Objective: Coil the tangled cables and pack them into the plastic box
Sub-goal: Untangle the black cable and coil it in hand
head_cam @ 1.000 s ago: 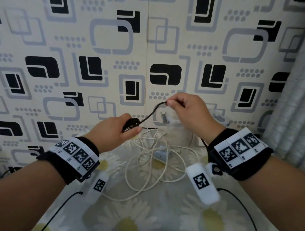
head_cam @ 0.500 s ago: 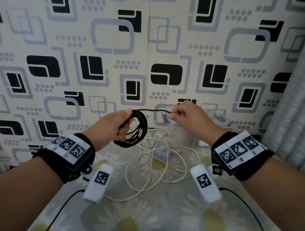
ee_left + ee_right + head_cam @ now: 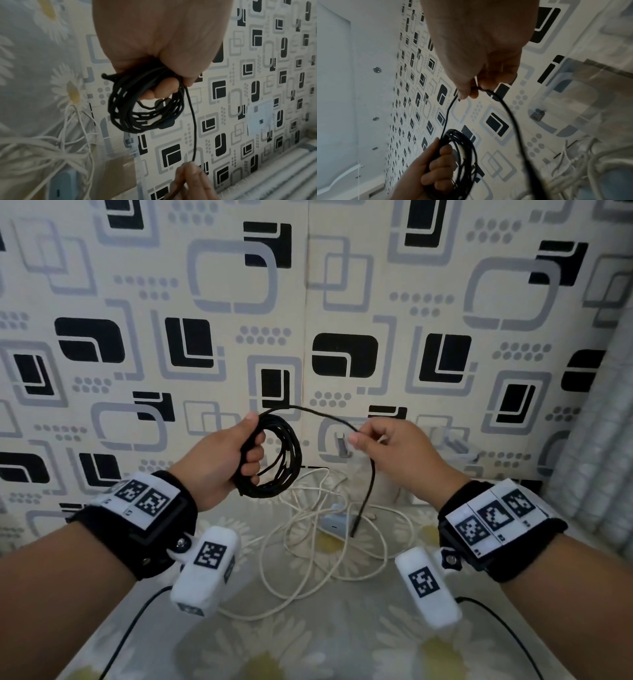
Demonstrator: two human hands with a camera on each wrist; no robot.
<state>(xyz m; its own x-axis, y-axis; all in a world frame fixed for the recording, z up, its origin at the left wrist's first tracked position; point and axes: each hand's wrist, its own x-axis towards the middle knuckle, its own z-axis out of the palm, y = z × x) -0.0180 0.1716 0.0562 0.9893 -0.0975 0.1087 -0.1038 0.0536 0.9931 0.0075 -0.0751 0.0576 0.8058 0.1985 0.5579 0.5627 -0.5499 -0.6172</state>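
Up above the counter [image 3: 342,652], the left hand [image 3: 219,463] grips a black cable [image 3: 274,460] wound into a coil, fingers curled through its loops. The right hand [image 3: 394,453] pinches the loose tail. White cables [image 3: 308,542] lie tangled below, perhaps around a small bluish adapter [image 3: 334,523].

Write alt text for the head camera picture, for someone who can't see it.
Two hands coil a black cable above a table: the left hand grips the finished loops, while the right hand pinches the loose tail, whose end hangs down. Below them a tangled white cable lies on a daisy-print tablecloth before patterned wallpaper.
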